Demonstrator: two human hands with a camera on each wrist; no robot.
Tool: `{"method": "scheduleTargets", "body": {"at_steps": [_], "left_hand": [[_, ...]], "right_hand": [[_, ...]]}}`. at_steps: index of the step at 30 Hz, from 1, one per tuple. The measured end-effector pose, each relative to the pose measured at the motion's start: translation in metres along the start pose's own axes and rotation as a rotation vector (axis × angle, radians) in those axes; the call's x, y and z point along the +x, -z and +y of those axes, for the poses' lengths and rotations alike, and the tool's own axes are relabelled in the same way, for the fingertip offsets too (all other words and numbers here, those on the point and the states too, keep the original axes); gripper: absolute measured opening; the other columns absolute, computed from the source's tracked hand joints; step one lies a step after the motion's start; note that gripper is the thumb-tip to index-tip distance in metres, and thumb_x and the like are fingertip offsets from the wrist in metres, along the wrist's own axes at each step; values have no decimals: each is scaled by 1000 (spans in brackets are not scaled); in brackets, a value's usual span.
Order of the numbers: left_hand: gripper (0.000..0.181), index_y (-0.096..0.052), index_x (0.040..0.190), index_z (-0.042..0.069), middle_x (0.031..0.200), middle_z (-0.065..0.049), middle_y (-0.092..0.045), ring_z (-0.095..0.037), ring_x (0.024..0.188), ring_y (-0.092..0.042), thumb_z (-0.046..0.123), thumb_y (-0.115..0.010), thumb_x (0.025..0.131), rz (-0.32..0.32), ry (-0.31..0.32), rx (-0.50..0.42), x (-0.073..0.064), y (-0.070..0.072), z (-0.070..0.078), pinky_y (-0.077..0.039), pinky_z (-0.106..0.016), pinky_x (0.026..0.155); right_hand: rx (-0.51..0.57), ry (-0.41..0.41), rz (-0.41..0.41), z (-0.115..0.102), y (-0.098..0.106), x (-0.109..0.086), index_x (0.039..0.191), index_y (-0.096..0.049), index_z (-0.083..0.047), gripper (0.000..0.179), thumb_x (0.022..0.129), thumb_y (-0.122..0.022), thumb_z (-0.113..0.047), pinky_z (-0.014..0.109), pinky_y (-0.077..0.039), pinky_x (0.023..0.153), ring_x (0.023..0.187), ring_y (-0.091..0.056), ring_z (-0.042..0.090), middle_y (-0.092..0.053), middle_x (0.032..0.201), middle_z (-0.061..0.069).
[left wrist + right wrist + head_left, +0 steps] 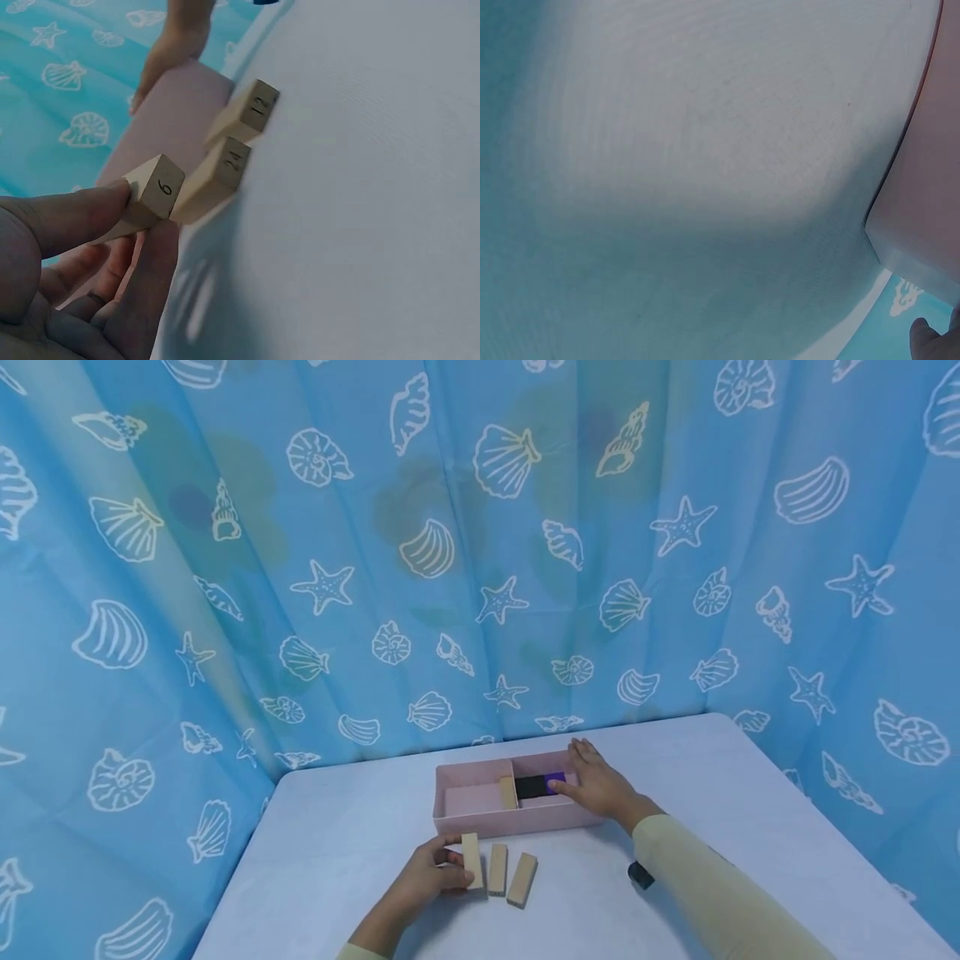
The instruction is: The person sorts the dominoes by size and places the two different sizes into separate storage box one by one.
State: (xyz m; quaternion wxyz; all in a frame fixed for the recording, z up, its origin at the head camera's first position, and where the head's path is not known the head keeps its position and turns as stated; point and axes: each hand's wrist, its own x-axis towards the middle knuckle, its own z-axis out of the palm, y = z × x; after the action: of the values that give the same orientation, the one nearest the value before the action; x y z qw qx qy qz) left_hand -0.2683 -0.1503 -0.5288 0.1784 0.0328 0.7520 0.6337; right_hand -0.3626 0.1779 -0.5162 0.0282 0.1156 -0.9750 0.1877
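My left hand [431, 877] pinches a wooden block [472, 860] between thumb and fingers, tilted up in front of the pink box. Its end is marked with what reads as a 6 in the left wrist view. To its right, two more wooden blocks lie on the table: one marked 24 [216, 180] and another marked 12 [246, 112]. My right hand [603, 785] rests on the right end of the pink box [480, 823], fingers extended toward its back corner and thumb over the inside. The right wrist view catches only part of that hand at the corner.
A divider splits the box. A wooden block [508, 792] leans by it on the left; a black piece [531, 787] and a purple piece [555, 777] lie on the right. A small black object [641, 875] is by the right sleeve. A shell-patterned curtain [465, 568] hangs behind the white table [360, 810].
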Motion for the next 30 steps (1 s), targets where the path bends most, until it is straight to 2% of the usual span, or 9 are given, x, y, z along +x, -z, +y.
{"method": "scheduleTargets", "body": {"at_steps": [5,10,15,23,27,30], "left_hand": [[64,-51,137,-2,103,-13,-59,-23,87,-65,-3,-75,78,-26,-37,11,-2,7,12,-58,-39,74],[60,-56,135,0,104,-12,-59,-23,88,-65,1,-76,79,-44,-68,33,-1,13,17,-58,-39,74],[59,-56,135,1,104,-12,-59,-23,87,-65,2,-77,79,-49,-60,40,1,13,20,-58,-40,74],[57,-56,135,1,103,-13,-58,-24,88,-64,3,-75,82,-61,-83,80,3,14,33,-57,-40,75],[59,-53,138,0,104,-13,-58,-24,90,-64,5,-74,83,-59,-99,106,7,17,41,-57,-39,76],[63,-50,140,1,105,-13,-57,-23,90,-64,5,-75,83,-31,-104,125,11,19,46,-57,-38,77]], "right_hand": [[-30,9,-6,1,0,2,152,-17,3,114,82,-28,-86,52,-17,114,146,-8,37,-13,159,20],[-65,42,-47,1,5,3,152,-17,7,112,85,-34,-81,54,-14,114,146,-7,40,-11,159,23],[-143,75,-97,1,12,2,152,-16,7,111,85,-37,-79,55,-8,115,146,-4,38,-8,159,23],[-227,93,-66,-3,10,-2,152,-18,6,115,82,-36,-83,54,-9,115,146,-7,38,-11,159,22],[-222,78,-53,-2,5,-3,153,-17,4,111,84,-41,-79,53,-8,115,146,-5,36,-9,160,21],[-199,70,-47,-4,3,-4,153,-16,4,110,84,-43,-77,53,-7,115,147,-4,36,-8,160,21]]}}
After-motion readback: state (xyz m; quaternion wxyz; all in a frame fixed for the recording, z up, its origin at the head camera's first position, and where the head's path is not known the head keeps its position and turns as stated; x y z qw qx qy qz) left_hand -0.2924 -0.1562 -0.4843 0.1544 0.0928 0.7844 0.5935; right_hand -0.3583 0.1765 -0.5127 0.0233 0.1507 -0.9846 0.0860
